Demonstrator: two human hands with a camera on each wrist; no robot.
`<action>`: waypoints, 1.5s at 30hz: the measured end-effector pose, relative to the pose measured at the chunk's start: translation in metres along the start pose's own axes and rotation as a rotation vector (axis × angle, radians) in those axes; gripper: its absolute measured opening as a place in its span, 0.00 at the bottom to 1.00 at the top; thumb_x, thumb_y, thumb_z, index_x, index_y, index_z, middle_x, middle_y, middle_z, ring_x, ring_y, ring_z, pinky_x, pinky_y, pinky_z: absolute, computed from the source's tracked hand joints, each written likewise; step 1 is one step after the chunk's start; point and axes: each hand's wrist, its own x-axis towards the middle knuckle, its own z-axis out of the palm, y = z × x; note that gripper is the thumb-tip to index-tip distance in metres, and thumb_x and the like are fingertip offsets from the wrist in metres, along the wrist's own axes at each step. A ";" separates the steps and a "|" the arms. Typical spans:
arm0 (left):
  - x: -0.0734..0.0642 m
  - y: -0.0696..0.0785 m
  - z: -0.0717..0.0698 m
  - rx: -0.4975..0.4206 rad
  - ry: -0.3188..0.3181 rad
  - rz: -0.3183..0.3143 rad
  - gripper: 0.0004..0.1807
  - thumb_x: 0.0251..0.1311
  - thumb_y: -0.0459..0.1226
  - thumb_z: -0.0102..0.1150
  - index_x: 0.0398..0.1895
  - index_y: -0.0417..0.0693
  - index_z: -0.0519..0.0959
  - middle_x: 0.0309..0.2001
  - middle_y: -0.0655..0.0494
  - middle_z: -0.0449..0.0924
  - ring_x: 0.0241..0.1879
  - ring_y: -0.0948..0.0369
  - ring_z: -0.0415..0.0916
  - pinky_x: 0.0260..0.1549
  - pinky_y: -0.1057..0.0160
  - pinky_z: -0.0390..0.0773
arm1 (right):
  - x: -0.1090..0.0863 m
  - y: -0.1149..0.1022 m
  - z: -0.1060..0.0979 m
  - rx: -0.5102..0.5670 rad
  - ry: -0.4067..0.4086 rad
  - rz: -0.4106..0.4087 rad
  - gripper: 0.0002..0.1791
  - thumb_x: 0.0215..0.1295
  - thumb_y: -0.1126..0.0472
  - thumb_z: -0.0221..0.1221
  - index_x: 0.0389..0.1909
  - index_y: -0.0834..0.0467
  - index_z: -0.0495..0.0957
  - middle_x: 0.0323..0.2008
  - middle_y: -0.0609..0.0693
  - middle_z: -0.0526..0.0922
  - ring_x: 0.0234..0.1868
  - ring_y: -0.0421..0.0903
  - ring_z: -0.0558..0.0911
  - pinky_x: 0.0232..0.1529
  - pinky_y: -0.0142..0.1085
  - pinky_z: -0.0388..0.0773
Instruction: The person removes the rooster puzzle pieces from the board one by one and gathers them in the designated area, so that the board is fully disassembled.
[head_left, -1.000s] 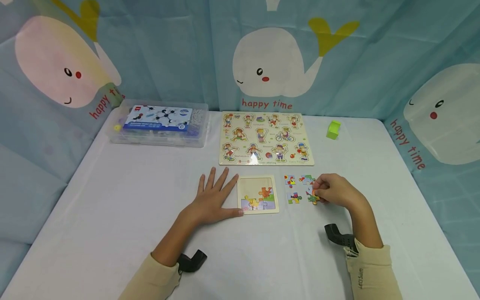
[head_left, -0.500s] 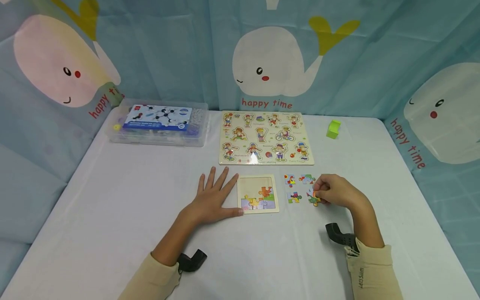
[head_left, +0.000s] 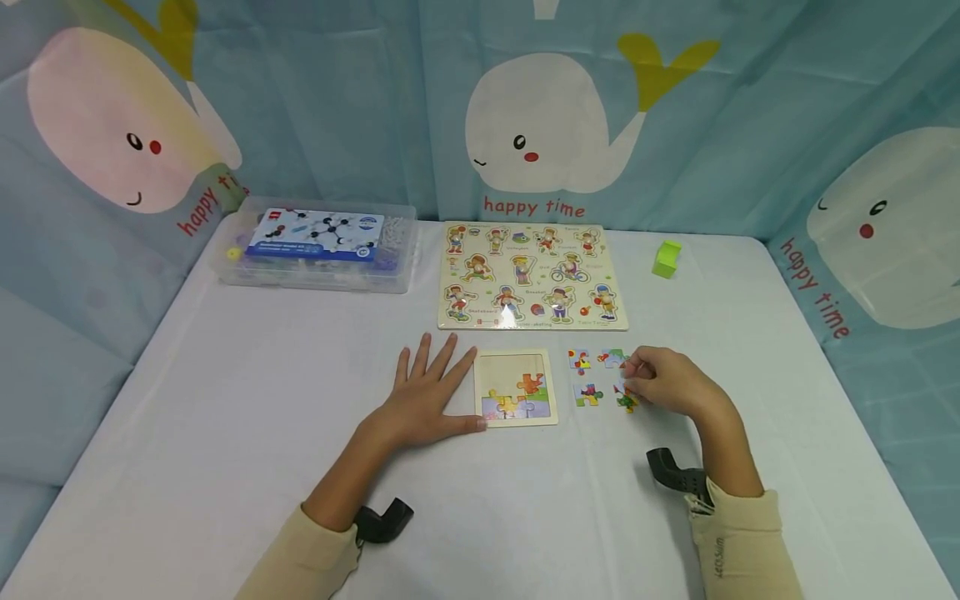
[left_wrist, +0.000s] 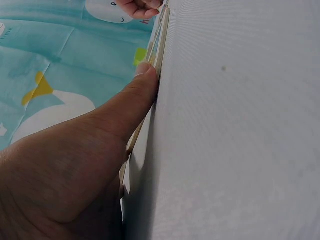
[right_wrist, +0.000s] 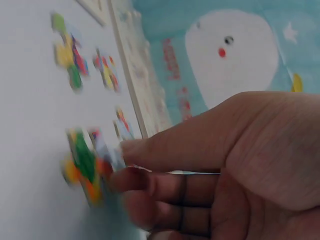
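Note:
My left hand [head_left: 423,406] lies with fingers spread beside a small wooden puzzle tray [head_left: 553,392]. Its thumb and index finger touch the tray's left edge; the left wrist view shows the thumb [left_wrist: 132,100] pressed along that rim. Several jigsaw pieces fill the tray's bottom and part of its right side. To the right, my right hand [head_left: 671,381] pinches a puzzle piece [right_wrist: 106,150] between thumb and index finger, mostly hidden by the fingertips. Close under them lies a green and orange puzzle piece [head_left: 626,400], blurred in the right wrist view.
Loose puzzle pieces [head_left: 588,395] lie between the tray and my right hand. Behind stand a large picture puzzle board [head_left: 532,279], a clear plastic case [head_left: 315,279] with a molecule-printed label, and a green block [head_left: 666,260]. A whale-print curtain [head_left: 360,108] hangs around the white table.
My right hand has shifted slightly left, and its fingertips have moved off the lower right piece, which now shows apart from them. The left hand and the tray stay in place.

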 end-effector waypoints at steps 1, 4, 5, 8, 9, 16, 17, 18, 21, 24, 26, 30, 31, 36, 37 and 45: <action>0.000 0.000 0.000 0.002 -0.001 -0.001 0.58 0.54 0.71 0.58 0.82 0.57 0.48 0.81 0.48 0.33 0.76 0.41 0.18 0.67 0.35 0.23 | 0.001 -0.004 0.003 -0.009 0.015 -0.014 0.03 0.65 0.67 0.61 0.35 0.62 0.77 0.24 0.50 0.75 0.27 0.46 0.73 0.29 0.39 0.69; 0.000 0.000 0.000 0.001 -0.003 -0.003 0.58 0.54 0.71 0.58 0.82 0.57 0.48 0.81 0.47 0.32 0.76 0.41 0.17 0.67 0.35 0.23 | 0.003 -0.018 0.013 -0.009 0.040 -0.068 0.02 0.65 0.66 0.61 0.36 0.61 0.78 0.23 0.49 0.74 0.26 0.46 0.71 0.27 0.39 0.69; 0.000 0.000 0.000 0.001 -0.006 -0.006 0.58 0.54 0.71 0.58 0.82 0.57 0.48 0.81 0.48 0.32 0.76 0.41 0.17 0.67 0.35 0.23 | 0.004 -0.023 0.017 -0.004 0.043 -0.090 0.03 0.65 0.66 0.61 0.37 0.61 0.78 0.22 0.49 0.73 0.25 0.46 0.71 0.26 0.39 0.69; 0.000 0.000 0.000 -0.003 -0.011 -0.009 0.58 0.53 0.71 0.58 0.82 0.57 0.47 0.81 0.48 0.31 0.76 0.41 0.17 0.67 0.35 0.22 | 0.007 -0.038 0.031 0.011 0.043 -0.154 0.07 0.63 0.67 0.63 0.41 0.62 0.79 0.23 0.49 0.73 0.25 0.45 0.71 0.27 0.38 0.69; 0.000 0.000 0.000 -0.003 -0.010 -0.008 0.58 0.54 0.70 0.58 0.82 0.57 0.48 0.81 0.48 0.32 0.76 0.41 0.17 0.67 0.35 0.22 | 0.008 -0.043 0.036 0.015 0.039 -0.177 0.09 0.62 0.68 0.63 0.43 0.62 0.79 0.24 0.48 0.73 0.26 0.45 0.71 0.28 0.38 0.68; 0.001 0.001 -0.001 0.003 -0.017 -0.002 0.58 0.54 0.70 0.59 0.82 0.56 0.48 0.81 0.47 0.32 0.76 0.40 0.17 0.67 0.35 0.22 | 0.011 -0.062 0.063 0.024 -0.014 -0.250 0.22 0.59 0.66 0.68 0.54 0.61 0.76 0.24 0.45 0.73 0.24 0.41 0.71 0.29 0.37 0.69; 0.001 0.001 -0.001 0.002 -0.017 -0.001 0.58 0.54 0.70 0.59 0.82 0.56 0.48 0.81 0.47 0.32 0.76 0.40 0.17 0.67 0.35 0.22 | 0.012 -0.063 0.065 0.020 -0.014 -0.251 0.22 0.59 0.67 0.68 0.55 0.61 0.76 0.23 0.45 0.73 0.24 0.41 0.71 0.28 0.36 0.68; 0.001 0.001 -0.002 0.002 -0.017 0.001 0.58 0.55 0.70 0.59 0.82 0.56 0.48 0.81 0.47 0.32 0.76 0.40 0.17 0.67 0.34 0.23 | 0.012 -0.064 0.067 0.015 -0.014 -0.250 0.22 0.59 0.67 0.68 0.55 0.61 0.76 0.23 0.45 0.73 0.24 0.41 0.70 0.28 0.36 0.68; 0.000 0.001 -0.002 0.001 -0.015 0.007 0.57 0.55 0.69 0.59 0.82 0.55 0.49 0.81 0.46 0.33 0.76 0.39 0.18 0.67 0.34 0.23 | 0.013 -0.065 0.069 0.009 -0.004 -0.242 0.21 0.59 0.68 0.68 0.54 0.62 0.76 0.23 0.45 0.72 0.24 0.41 0.70 0.28 0.36 0.68; 0.000 0.002 -0.003 0.003 -0.017 0.006 0.57 0.55 0.69 0.59 0.82 0.55 0.48 0.81 0.46 0.33 0.76 0.39 0.18 0.67 0.34 0.24 | 0.012 -0.065 0.070 0.011 0.001 -0.238 0.21 0.59 0.68 0.68 0.52 0.61 0.75 0.23 0.46 0.73 0.23 0.42 0.71 0.27 0.37 0.68; 0.000 0.002 -0.003 0.006 -0.012 0.009 0.57 0.55 0.69 0.59 0.82 0.55 0.49 0.81 0.45 0.34 0.76 0.39 0.19 0.67 0.34 0.25 | 0.012 -0.065 0.070 0.014 0.005 -0.241 0.21 0.59 0.69 0.68 0.52 0.61 0.74 0.23 0.46 0.73 0.24 0.42 0.71 0.28 0.37 0.68; -0.001 0.003 -0.005 0.011 -0.003 0.016 0.57 0.54 0.69 0.60 0.81 0.54 0.50 0.80 0.44 0.35 0.76 0.38 0.20 0.67 0.33 0.26 | 0.012 -0.066 0.070 0.018 0.017 -0.258 0.21 0.58 0.70 0.68 0.50 0.59 0.73 0.25 0.46 0.74 0.25 0.43 0.72 0.29 0.38 0.70; -0.001 0.003 -0.005 0.015 -0.003 0.017 0.57 0.54 0.69 0.60 0.81 0.54 0.50 0.80 0.44 0.35 0.76 0.38 0.20 0.67 0.33 0.26 | 0.012 -0.066 0.070 0.018 0.024 -0.264 0.21 0.58 0.70 0.68 0.49 0.59 0.72 0.25 0.46 0.74 0.25 0.43 0.72 0.30 0.39 0.70; -0.001 0.002 -0.005 0.013 0.002 0.020 0.57 0.54 0.69 0.60 0.81 0.54 0.51 0.80 0.44 0.36 0.76 0.38 0.21 0.67 0.33 0.27 | 0.013 -0.067 0.070 0.043 0.074 -0.298 0.16 0.58 0.73 0.66 0.42 0.58 0.73 0.27 0.47 0.74 0.29 0.44 0.73 0.32 0.39 0.72; -0.001 0.002 -0.005 0.010 0.001 0.020 0.57 0.55 0.69 0.60 0.81 0.54 0.51 0.80 0.44 0.36 0.76 0.38 0.21 0.67 0.33 0.27 | 0.013 -0.067 0.071 0.053 0.084 -0.304 0.14 0.58 0.73 0.65 0.41 0.58 0.73 0.28 0.47 0.75 0.30 0.44 0.74 0.33 0.39 0.72; -0.002 0.002 -0.005 -0.002 0.003 0.024 0.57 0.55 0.69 0.60 0.81 0.53 0.51 0.80 0.44 0.36 0.76 0.38 0.21 0.67 0.33 0.26 | 0.013 -0.067 0.070 0.097 0.085 -0.347 0.11 0.60 0.75 0.65 0.31 0.57 0.76 0.31 0.46 0.79 0.33 0.43 0.77 0.36 0.40 0.75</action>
